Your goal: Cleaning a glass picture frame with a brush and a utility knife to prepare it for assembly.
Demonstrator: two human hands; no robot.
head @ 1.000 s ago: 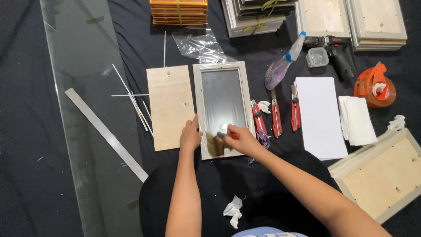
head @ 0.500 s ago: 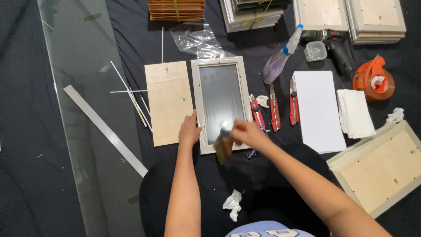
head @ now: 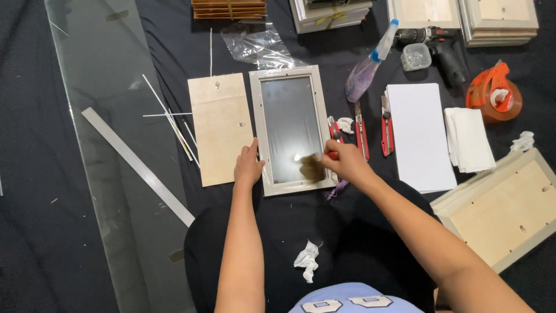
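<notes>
Half of the brush [head: 313, 168] is motion-blurred, its handle buried in the gripping right hand [head: 347, 162]; bristle detail unreadable. The picture frame [head: 291, 130] lies flat on the dark cloth [head: 359, 232], long axis running away from the person, and the left hand [head: 248, 167] presses open-palmed on its near-left edge. Against the earlier frame, the brush sits higher on the glass rather than over the frame's bottom rail.

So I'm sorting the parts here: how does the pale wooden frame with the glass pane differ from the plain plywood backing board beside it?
The pale wooden frame with the glass pane has a raised moulded border around shiny dark glass; the plain plywood backing board is flat, matt and bare, with small fittings. The left hand steadies the frame while the right hand works a brush on its glass; the board lies untouched. Both are upright rectangles of similar size.
</notes>
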